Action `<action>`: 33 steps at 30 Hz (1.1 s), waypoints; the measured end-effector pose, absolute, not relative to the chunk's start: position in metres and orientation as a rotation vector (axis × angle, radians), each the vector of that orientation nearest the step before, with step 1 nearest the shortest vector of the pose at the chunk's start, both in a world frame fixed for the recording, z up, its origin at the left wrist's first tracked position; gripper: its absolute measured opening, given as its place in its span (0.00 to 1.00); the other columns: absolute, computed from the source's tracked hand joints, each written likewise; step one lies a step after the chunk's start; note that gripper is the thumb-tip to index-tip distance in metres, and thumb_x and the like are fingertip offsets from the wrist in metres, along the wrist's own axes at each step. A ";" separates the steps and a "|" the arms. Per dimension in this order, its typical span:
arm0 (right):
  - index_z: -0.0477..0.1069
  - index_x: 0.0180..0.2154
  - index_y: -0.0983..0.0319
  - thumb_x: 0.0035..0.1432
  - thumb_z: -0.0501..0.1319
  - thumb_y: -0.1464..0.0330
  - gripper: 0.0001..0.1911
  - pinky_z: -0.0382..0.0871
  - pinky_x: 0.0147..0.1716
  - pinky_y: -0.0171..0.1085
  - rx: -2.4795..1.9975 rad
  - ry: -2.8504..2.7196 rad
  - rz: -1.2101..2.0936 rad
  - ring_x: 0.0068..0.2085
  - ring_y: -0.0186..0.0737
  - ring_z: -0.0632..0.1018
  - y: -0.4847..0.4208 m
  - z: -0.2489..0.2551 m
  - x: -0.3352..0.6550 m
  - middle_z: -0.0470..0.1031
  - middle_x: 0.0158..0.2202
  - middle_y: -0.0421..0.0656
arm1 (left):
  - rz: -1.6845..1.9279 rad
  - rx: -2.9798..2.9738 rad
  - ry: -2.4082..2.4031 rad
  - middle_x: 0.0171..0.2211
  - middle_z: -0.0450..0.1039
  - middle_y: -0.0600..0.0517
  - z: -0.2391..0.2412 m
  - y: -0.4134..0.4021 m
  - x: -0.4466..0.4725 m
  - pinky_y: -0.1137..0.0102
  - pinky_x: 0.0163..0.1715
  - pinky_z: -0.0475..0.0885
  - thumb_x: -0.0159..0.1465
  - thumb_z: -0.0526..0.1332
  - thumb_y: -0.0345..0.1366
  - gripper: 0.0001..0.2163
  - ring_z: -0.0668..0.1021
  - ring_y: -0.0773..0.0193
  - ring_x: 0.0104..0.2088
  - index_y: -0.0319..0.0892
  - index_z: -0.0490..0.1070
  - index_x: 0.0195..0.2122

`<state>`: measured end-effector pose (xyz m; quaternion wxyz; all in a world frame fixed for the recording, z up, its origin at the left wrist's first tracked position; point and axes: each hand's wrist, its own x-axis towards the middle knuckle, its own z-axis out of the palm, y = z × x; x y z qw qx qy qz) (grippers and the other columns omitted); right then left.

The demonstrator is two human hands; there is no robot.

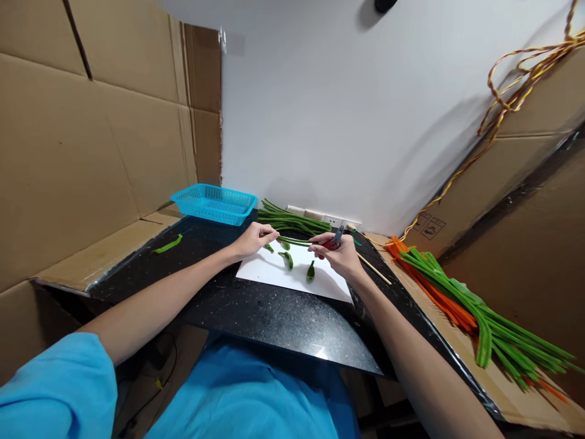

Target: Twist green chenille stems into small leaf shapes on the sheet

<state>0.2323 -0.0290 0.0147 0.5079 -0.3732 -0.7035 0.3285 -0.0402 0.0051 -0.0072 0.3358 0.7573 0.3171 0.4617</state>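
Observation:
Over a white sheet (256, 270) on the dark table, a green pipe cleaner (296, 241) stretches between my two hands. My left hand (254, 239) pinches its left end. The fingertips of my right hand (339, 255) hold the other end, and small pliers (336, 238) with red handles are tucked in the same hand, jaws pointing up and away. Several small bent green pieces lie on the sheet, among them a curled piece (287, 261) and a leaf-like piece (311, 271). Just behind my hands is a bundle of dark green pipe cleaners (292, 218).
A blue plastic basket (214, 204) stands at the back left. Nearer lies a green strip (169, 244). To the right are a thin wooden stick (375, 270), green pipe cleaners (491, 317) and orange pipe cleaners (439, 297). A power strip (336, 221) sits against the wall.

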 end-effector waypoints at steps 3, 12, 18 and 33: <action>0.83 0.32 0.65 0.46 0.78 0.56 0.19 0.70 0.22 0.37 -0.897 -1.680 0.793 0.22 0.37 0.74 -0.028 0.015 0.232 0.78 0.22 0.45 | 1.203 1.959 0.832 0.29 0.74 0.48 -0.005 0.003 -0.039 0.72 0.22 0.62 0.66 0.66 0.52 0.21 0.70 0.69 0.25 0.35 0.82 0.33; 0.82 0.31 0.64 0.46 0.78 0.54 0.20 0.71 0.22 0.38 -0.859 -1.643 0.785 0.23 0.37 0.75 -0.030 0.020 0.232 0.80 0.23 0.46 | 1.155 1.979 0.806 0.23 0.63 0.55 0.001 -0.006 -0.039 0.73 0.20 0.55 0.65 0.66 0.56 0.24 0.62 0.72 0.22 0.36 0.75 0.28; 0.81 0.32 0.64 0.48 0.76 0.54 0.19 0.71 0.22 0.38 -0.818 -1.619 0.832 0.23 0.36 0.74 -0.031 0.020 0.232 0.81 0.25 0.46 | 1.091 1.949 0.812 0.22 0.60 0.56 0.004 -0.007 -0.041 0.73 0.20 0.54 0.64 0.66 0.57 0.24 0.60 0.72 0.21 0.37 0.75 0.28; 0.82 0.37 0.65 0.48 0.77 0.56 0.21 0.63 0.15 0.34 -0.913 -1.552 0.813 0.23 0.36 0.74 -0.037 0.024 0.232 0.79 0.25 0.46 | 0.943 1.786 0.804 0.18 0.57 0.58 -0.001 -0.005 -0.040 0.73 0.19 0.47 0.63 0.68 0.55 0.22 0.56 0.74 0.19 0.37 0.76 0.30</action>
